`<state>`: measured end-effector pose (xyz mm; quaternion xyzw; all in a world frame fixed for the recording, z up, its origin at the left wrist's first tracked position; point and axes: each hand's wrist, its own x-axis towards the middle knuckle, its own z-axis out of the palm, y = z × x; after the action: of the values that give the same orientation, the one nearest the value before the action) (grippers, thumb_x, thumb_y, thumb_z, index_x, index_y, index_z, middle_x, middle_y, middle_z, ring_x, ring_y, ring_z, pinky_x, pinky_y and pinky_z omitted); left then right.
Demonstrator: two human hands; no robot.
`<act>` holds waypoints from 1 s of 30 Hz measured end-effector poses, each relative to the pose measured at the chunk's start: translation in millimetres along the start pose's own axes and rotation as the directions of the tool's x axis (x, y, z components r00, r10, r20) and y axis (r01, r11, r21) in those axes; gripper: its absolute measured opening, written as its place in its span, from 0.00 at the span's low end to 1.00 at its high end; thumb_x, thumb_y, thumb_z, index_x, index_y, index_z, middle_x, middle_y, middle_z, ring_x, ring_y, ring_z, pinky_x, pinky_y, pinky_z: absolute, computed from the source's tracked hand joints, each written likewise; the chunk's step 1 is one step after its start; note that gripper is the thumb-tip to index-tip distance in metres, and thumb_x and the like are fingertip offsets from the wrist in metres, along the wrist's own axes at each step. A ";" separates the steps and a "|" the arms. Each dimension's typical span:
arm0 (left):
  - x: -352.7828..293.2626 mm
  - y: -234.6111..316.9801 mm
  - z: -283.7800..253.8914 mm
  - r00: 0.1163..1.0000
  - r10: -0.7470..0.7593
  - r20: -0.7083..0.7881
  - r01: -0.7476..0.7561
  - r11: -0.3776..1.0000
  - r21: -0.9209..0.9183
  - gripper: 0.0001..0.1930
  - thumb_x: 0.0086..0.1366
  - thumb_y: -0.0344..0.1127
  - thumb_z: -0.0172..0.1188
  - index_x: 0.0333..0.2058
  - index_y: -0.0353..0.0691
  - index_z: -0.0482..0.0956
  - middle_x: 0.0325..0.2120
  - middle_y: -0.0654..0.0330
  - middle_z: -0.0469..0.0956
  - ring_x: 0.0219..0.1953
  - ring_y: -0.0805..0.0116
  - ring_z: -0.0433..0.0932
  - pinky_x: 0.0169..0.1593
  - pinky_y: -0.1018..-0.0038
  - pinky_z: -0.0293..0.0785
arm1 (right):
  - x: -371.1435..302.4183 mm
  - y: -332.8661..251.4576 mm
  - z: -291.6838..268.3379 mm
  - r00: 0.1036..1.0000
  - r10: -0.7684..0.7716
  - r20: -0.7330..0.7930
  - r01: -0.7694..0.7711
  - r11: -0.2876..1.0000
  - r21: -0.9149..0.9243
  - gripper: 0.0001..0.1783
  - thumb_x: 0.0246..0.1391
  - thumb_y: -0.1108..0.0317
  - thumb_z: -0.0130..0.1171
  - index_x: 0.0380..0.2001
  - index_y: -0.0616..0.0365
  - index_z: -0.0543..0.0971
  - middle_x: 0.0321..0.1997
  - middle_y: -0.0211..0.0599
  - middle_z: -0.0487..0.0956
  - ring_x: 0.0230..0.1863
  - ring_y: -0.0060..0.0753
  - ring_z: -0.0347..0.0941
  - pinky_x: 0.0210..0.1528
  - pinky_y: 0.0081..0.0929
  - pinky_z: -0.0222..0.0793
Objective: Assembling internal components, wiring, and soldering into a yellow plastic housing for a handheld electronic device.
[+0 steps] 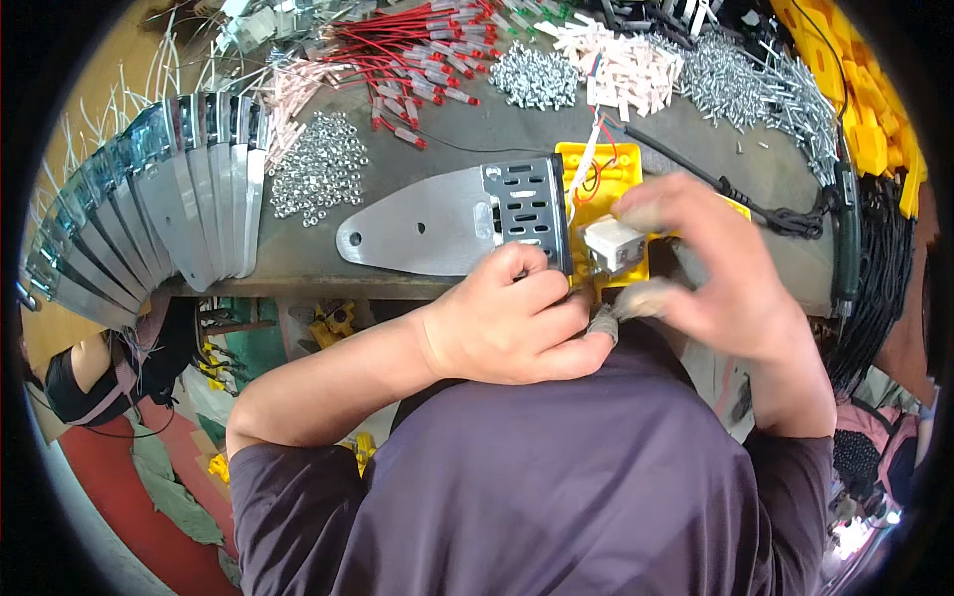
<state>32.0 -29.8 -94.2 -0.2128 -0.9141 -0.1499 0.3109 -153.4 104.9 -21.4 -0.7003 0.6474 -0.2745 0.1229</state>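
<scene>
A tapered grey metal plate (427, 221) with a black slotted end lies on the bench, its slotted end against an open yellow plastic housing (628, 167). My left hand (522, 318) is closed in a fist at the near corner where plate and housing meet; its curled fingers hide whatever they grip. Inside the housing sits a small whitish-grey block (613, 245). My right hand (715, 273) hovers around that block, thumb and fingers apart; contact is unclear. Wraps cover some fingertips. White, red and black wires (594, 164) rise from the housing's far end.
Fanned metal plates (164, 199) stand at the left. Along the back lie nuts (316, 171), red-wired connectors (427, 60), white plastic pieces (626, 65) and screws (730, 79). Yellow housings (865, 99) and black cables (884, 288) are at the right, beside a dark corded tool (846, 238).
</scene>
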 end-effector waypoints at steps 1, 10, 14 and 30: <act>-0.1 1.5 0.3 1.000 -0.005 -0.009 0.006 1.000 0.021 0.12 0.46 0.35 0.61 0.31 0.55 0.72 0.32 0.69 0.77 0.27 0.73 0.67 0.33 0.73 0.61 | 3.3 7.9 -5.9 0.996 0.050 -0.077 -0.038 0.988 0.152 0.18 0.44 0.76 0.62 0.42 0.61 0.74 0.41 0.39 0.76 0.42 0.36 0.73 0.44 0.30 0.70; 0.4 1.3 1.2 0.996 -0.035 -0.086 0.032 0.999 -0.035 0.13 0.44 0.32 0.63 0.30 0.53 0.72 0.36 0.62 0.78 0.28 0.69 0.70 0.33 0.71 0.63 | 38.6 19.1 -6.9 0.960 0.271 -0.066 -0.175 0.769 0.614 0.20 0.57 0.71 0.57 0.51 0.64 0.67 0.47 0.38 0.75 0.45 0.22 0.69 0.52 0.23 0.65; 6.4 -3.7 -13.6 0.993 -0.084 -0.083 0.067 0.979 -0.192 0.15 0.42 0.32 0.66 0.31 0.48 0.72 0.38 0.58 0.76 0.29 0.64 0.71 0.34 0.70 0.65 | 23.2 32.2 -19.4 0.972 0.225 0.061 -0.224 0.825 0.518 0.17 0.50 0.74 0.63 0.44 0.63 0.74 0.40 0.34 0.74 0.44 0.26 0.70 0.48 0.26 0.66; 39.6 -34.3 -40.4 0.955 -0.281 0.093 0.284 0.959 -0.020 0.33 0.47 0.48 0.70 0.49 0.37 0.70 0.33 0.60 0.76 0.36 0.57 0.71 0.42 0.63 0.62 | 27.1 29.0 15.0 0.989 -0.119 -0.082 0.098 0.969 -0.227 0.07 0.42 0.71 0.57 0.28 0.60 0.75 0.35 0.41 0.74 0.39 0.45 0.72 0.39 0.37 0.71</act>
<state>7.5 -64.2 -43.3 -0.0915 -0.9454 -0.1982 0.2418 -169.3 71.9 -42.9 -0.7302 0.6397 -0.2399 -0.0025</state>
